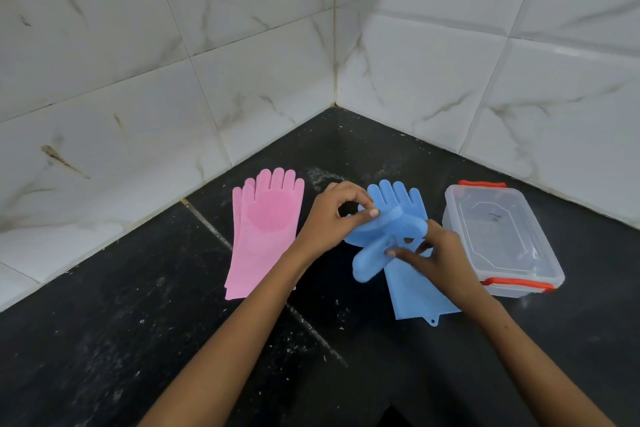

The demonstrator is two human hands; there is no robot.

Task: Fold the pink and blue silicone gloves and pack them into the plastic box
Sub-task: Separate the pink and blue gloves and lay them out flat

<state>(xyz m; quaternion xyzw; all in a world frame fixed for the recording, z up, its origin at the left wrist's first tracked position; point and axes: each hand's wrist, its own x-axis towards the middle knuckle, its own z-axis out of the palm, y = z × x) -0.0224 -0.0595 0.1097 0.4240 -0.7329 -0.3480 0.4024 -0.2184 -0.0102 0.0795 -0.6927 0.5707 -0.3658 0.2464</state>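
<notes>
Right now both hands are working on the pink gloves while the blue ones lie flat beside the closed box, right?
Not quite. The head view shows both the left hand and right hand gripping a blue glove; the pink gloves lie flat, untouched. The plastic box is closed.

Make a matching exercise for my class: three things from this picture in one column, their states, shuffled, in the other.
Things:
1. pink gloves
2. upper blue glove
3. plastic box

States:
A. lid on, orange clips
B. lying flat, untouched
C. held by left hand and right hand, being folded

Pairs: 1-B, 2-C, 3-A
</notes>
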